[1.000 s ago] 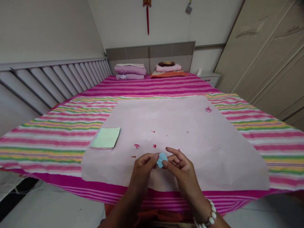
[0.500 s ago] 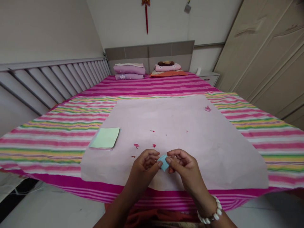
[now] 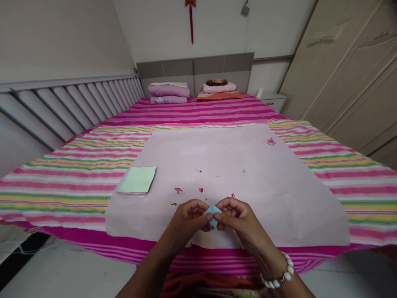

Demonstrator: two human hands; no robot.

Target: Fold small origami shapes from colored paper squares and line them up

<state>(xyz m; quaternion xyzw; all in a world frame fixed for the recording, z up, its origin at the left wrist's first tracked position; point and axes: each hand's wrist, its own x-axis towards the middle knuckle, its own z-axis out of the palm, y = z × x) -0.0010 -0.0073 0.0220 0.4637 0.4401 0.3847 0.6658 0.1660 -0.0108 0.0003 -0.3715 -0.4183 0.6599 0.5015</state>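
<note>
From my view through the head camera, I have the left hand [image 3: 190,215] pinching one side of a small folded piece of light-blue paper [image 3: 212,209], thumb in front and fingers curled behind. The right hand [image 3: 238,215] grips the other side in the same way, the two thumb tips nearly meeting across its middle. I make the paper out as roughly diamond-shaped, a point upward; its lower part is partly covered by my thumbs. A bracelet of white beads [image 3: 277,275] circles my right wrist.

Both hands are over the near part of a large pale sheet [image 3: 248,153]. Just beyond them I see small red and pink scraps [image 3: 178,190] scattered on it. Well to the left, a stack of square paper [image 3: 139,180], pale green on top, lies near the sheet's left edge. At the far right of the sheet sits a small folded pink piece [image 3: 271,142].

The sheet is spread on a bed with a striped cover [image 3: 71,178]. Farther off I see folded bedding [image 3: 170,91] in two piles before the headboard [image 3: 178,68].
</note>
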